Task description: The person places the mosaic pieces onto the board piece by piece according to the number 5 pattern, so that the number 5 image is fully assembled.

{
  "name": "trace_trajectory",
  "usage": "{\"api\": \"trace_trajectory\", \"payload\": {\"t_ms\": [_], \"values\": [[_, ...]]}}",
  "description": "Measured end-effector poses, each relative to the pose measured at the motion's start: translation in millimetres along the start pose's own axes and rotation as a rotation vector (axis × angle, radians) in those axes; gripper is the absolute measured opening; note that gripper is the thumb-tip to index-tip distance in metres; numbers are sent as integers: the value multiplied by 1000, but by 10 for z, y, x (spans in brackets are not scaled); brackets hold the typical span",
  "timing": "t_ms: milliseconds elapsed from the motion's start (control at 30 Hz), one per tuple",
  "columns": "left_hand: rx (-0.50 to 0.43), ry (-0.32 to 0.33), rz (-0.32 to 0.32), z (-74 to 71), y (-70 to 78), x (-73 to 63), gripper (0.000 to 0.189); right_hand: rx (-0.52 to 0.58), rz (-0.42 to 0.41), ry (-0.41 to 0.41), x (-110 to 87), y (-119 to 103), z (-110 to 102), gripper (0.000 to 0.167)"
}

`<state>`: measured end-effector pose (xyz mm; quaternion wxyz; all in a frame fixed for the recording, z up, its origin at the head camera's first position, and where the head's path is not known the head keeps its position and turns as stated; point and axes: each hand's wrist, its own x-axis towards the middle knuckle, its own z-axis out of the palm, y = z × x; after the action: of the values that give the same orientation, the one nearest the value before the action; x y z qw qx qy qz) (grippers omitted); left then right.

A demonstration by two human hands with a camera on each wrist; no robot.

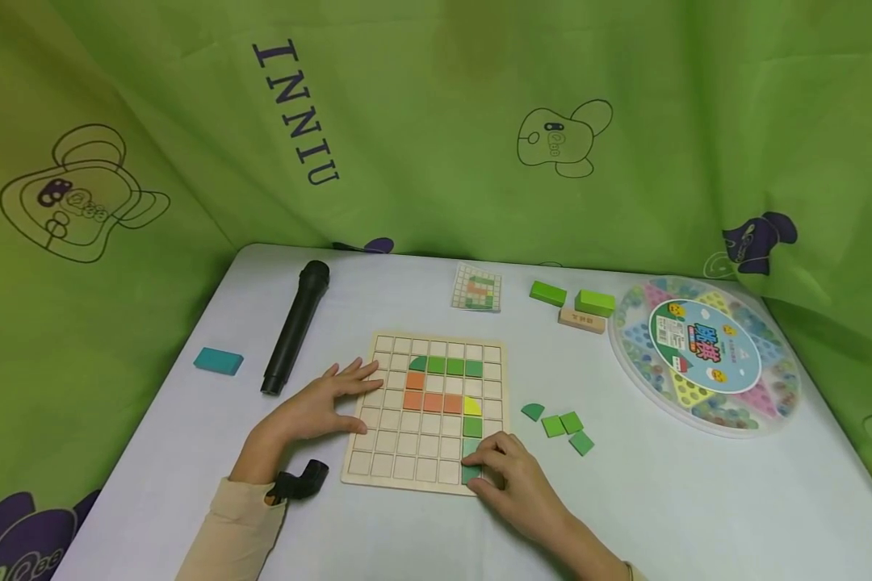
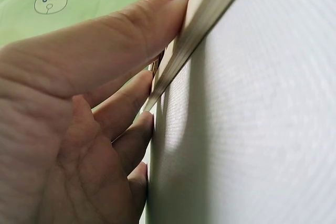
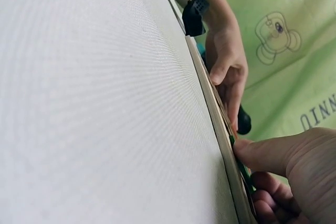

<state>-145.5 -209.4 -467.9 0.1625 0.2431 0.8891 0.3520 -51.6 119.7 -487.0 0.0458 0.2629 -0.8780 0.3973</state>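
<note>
right grip (image 1: 517,482) narrow, pinching green tile (image 1: 469,476) | near-right corner of board (image 1: 404,467), this grip nearer | left grip (image 1: 324,406) spread, on left edge

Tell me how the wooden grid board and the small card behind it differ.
Size: the wooden grid board is much larger than the small card.
Contact: the left hand and right hand both touch the board; neither touches the card.
Surface: the board carries separate coloured tiles, while the card's coloured shapes look printed.

Both lie on the white table and show a grid with green and orange shapes.
</note>
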Motion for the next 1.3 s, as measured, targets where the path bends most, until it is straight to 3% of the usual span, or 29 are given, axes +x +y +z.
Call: {"api": "trace_trajectory", "payload": {"t_ms": [200, 367, 600, 800, 900, 1033, 1300], "values": [[2, 2, -4, 7, -14, 3, 75, 2, -28, 35, 15, 7, -91, 29], [-8, -1, -14, 21, -19, 3, 75, -67, 10, 105, 6, 113, -363, 35], [-3, -6, -18, 21, -24, -11, 75, -177, 161, 203, -212, 395, -794, 41], [-1, 2, -5, 8, -10, -6, 75, -232, 349, 199, -407, 582, -1025, 39], [-1, 3, 0, 9, -6, -9, 74, -273, 401, 163, -438, 634, -1053, 38], [3, 3, -4, 9, -11, -22, 75, -316, 409, 128, -438, 663, -1035, 31], [-4, 3, -2, 1, -6, -13, 75, -335, 343, 127, -468, 651, -1024, 24]]}}
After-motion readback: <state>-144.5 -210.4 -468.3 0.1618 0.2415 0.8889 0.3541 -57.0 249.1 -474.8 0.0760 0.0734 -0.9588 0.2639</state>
